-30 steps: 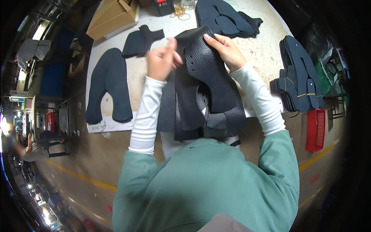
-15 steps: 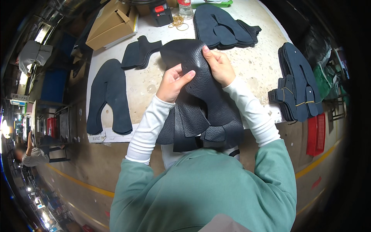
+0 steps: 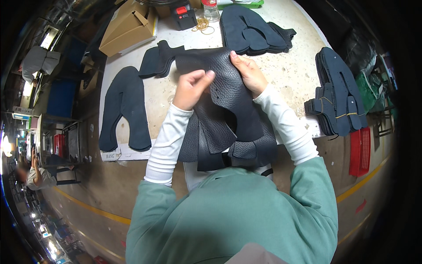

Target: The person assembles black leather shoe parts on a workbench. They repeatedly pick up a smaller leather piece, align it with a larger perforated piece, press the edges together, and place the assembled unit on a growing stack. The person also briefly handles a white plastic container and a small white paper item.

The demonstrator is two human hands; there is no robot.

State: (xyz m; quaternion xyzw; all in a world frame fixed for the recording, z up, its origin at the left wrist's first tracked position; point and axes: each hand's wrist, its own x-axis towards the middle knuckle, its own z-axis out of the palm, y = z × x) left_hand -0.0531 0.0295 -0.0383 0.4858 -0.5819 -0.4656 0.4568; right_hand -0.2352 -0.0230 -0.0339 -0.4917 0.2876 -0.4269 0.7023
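A black grained leather piece (image 3: 228,81) with small punched holes is held up over the table's near edge. My right hand (image 3: 251,75) grips its upper right edge, the thumb on the grained face and the fingers mostly behind. In front of the piece's left part, my left hand (image 3: 191,90) is closed, thumb against curled fingers. Whether anything is pinched there is hidden. Below, more black leather pieces (image 3: 213,134) overlap over my lap and hang past the table edge.
On the pale table (image 3: 162,94) lie a dark U-shaped stack (image 3: 123,101), smaller cut pieces (image 3: 158,61), a far stack (image 3: 241,33) and rubber-banded bundles (image 3: 338,92). A cardboard box (image 3: 127,28), rubber bands (image 3: 203,26) and a bottle (image 3: 211,11) stand behind. A red crate (image 3: 359,154) is right.
My left hand has shifted slightly left and its thumb has come away from the leather's holes. The upper left of the piece has folded over. My right hand keeps its grip.
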